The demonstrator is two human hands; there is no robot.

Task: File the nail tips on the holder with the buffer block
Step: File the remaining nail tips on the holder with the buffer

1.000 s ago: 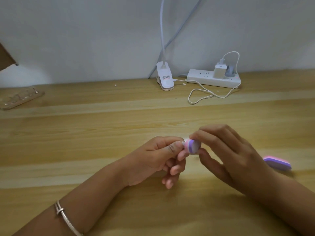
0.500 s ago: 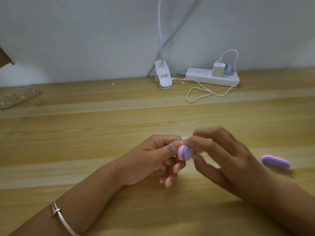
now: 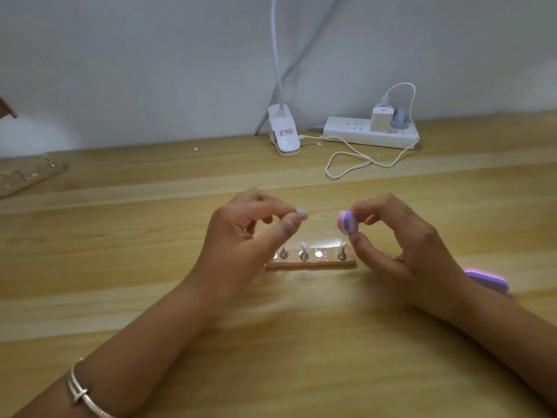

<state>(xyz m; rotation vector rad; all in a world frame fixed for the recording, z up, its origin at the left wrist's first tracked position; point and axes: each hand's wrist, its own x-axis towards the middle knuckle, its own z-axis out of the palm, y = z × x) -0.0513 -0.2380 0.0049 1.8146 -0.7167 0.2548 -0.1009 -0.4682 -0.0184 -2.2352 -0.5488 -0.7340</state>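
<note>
My left hand (image 3: 241,245) pinches a small white nail tip (image 3: 301,213) between thumb and forefinger, raised above the table. My right hand (image 3: 401,242) pinches a pink and purple buffer block (image 3: 347,222) between thumb and fingers, a short gap to the right of the tip. Below and between both hands a narrow wooden holder (image 3: 313,262) lies on the table. It carries a row of small metal stands, two of them topped by white nail tips (image 3: 303,245). Its left end is hidden behind my left hand.
A second pink and purple buffer (image 3: 488,279) lies on the table behind my right wrist. At the back stand a white clip lamp (image 3: 284,134), a power strip (image 3: 370,134) with a charger and a looped cable (image 3: 349,164). A clear tray (image 3: 27,176) sits far left.
My hands have drawn apart: the buffer block no longer touches the nail tip. Both hands have risen, and the holder on the table now shows beneath them.
</note>
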